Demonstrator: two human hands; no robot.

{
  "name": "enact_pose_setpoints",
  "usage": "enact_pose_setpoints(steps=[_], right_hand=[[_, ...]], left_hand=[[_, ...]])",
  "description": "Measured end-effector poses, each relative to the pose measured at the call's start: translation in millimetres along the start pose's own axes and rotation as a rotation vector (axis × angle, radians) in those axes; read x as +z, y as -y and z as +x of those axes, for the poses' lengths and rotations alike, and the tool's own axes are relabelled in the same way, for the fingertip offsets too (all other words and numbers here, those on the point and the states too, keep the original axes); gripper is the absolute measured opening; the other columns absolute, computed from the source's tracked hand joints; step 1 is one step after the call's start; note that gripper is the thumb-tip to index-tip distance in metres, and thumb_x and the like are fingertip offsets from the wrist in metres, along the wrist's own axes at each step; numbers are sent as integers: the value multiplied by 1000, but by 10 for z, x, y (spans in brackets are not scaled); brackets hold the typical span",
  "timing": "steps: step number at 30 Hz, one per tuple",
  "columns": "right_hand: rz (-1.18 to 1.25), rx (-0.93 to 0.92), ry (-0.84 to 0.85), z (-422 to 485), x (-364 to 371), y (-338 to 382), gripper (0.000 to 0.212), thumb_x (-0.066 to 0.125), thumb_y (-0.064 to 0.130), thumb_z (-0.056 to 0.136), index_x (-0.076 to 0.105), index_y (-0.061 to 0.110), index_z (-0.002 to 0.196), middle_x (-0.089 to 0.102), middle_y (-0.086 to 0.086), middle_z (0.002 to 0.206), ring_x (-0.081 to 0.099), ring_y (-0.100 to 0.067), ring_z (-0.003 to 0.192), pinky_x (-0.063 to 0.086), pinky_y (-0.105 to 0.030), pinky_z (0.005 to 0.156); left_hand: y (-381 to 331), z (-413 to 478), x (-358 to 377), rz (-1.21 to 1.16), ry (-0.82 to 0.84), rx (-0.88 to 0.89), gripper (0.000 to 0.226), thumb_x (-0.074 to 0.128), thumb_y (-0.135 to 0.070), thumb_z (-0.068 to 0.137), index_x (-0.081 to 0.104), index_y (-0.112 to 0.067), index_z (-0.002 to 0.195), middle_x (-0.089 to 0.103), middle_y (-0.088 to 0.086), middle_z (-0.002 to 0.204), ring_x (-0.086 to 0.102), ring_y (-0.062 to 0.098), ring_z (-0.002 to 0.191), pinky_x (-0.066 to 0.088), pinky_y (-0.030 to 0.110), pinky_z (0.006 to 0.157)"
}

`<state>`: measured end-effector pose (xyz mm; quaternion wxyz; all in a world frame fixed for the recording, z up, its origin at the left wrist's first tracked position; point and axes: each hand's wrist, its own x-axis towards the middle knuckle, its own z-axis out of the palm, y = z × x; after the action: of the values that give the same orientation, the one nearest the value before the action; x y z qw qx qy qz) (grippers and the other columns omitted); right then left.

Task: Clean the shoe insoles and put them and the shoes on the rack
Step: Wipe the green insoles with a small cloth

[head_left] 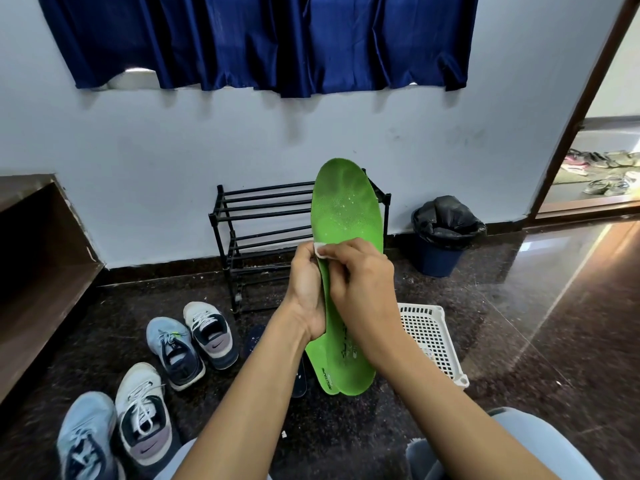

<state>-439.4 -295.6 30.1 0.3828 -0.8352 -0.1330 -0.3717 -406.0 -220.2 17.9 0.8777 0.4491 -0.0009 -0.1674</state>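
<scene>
Head cam, looking fwd/down. Green insole (pixel 346 216) held upright in mid-air, toe end up, heel end down, in front of black rack (pixel 263 220) and covering its R side in view. L hand (pixel 304 289) grips insole's L edge approx mid-length, fingers curled round the back, thumb at front. R hand (pixel 360 282) lies across insole face, fingertips pinching a small white wipe (pixel 319 249) agst the insole near its L edge, just beside L thumb; wipe mostly hidden by fingers. Toe half of insole: whitish flecks + dull greyish patch. Heel half: dark print, unreadable. Rack stands agst pale wall (pixel 138 150), several tiers of bars. 4 shoes on floor (pixel 519 306), L of the arms: pale-blue shoe (pixel 173 351) just beside white/navy shoe (pixel 211 334), near rack foot; 2nd white/navy shoe (pixel 143 414) + 2nd pale-blue shoe (pixel 86 441) side by side at bottom L, closer to person. Dark flat pieces (pixel 299 379) on floor below insole heel, partly hidden by L forearm; poss. other insoles, cannot tell. White perforated basket (pixel 433 341) on floor behind R forearm. Blue bin w/ black liner (pixel 443 233) agst wall, R of rack. Blue curtain (pixel 259 39) up top. Floor is dark polished stone
</scene>
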Motion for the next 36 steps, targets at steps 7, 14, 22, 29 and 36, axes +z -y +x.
enact_pose_setpoints(steps=[7, 14, 22, 29, 36], right_hand=[[21, -4, 32, 13, -6, 48, 27, 53, 5, 76, 74, 10, 92, 66, -7, 84, 62, -24, 80, 51, -33, 72], [-10, 4, 34, -7, 1, 20, 27, 53, 6, 76, 74, 11, 92, 67, -6, 85, 62, -25, 81, 51, -39, 72], [-7, -14, 12, 138, 18, 9, 24, 55, 3, 75, 74, 7, 88, 67, -10, 82, 62, -27, 77, 52, -36, 70], [-22, 0, 46, -66, 25, 40, 29, 51, 7, 76, 74, 11, 92, 66, -8, 84, 62, -26, 81, 48, -33, 71], [-27, 13, -3, 116, 43, -17, 24, 54, 5, 77, 75, 7, 89, 66, -10, 81, 61, -28, 78, 51, -36, 70]], left_hand=[[1, 21, -53, -8, -71, 19, 40, 29, -37, 91, 57, -12, 78, 63, 12, 77, 67, 28, 75, 51, 30, 73], [-8, 16, -15, 12, -48, 29, 47, 26, -35, 94, 64, -8, 86, 69, 16, 92, 68, 24, 78, 53, 24, 69], [70, 38, -17, 93, -144, 27, 67, 37, -58, 88, 66, -8, 121, 66, 17, 122, 60, 30, 118, 41, 43, 109], [3, -20, 6, 163, -70, 51, 67, 20, -39, 100, 77, -8, 80, 75, 13, 85, 73, 20, 76, 57, 20, 64], [70, 6, 16, 143, -187, 24, 63, 32, -58, 94, 69, -13, 117, 68, 13, 121, 61, 29, 118, 40, 45, 111]])
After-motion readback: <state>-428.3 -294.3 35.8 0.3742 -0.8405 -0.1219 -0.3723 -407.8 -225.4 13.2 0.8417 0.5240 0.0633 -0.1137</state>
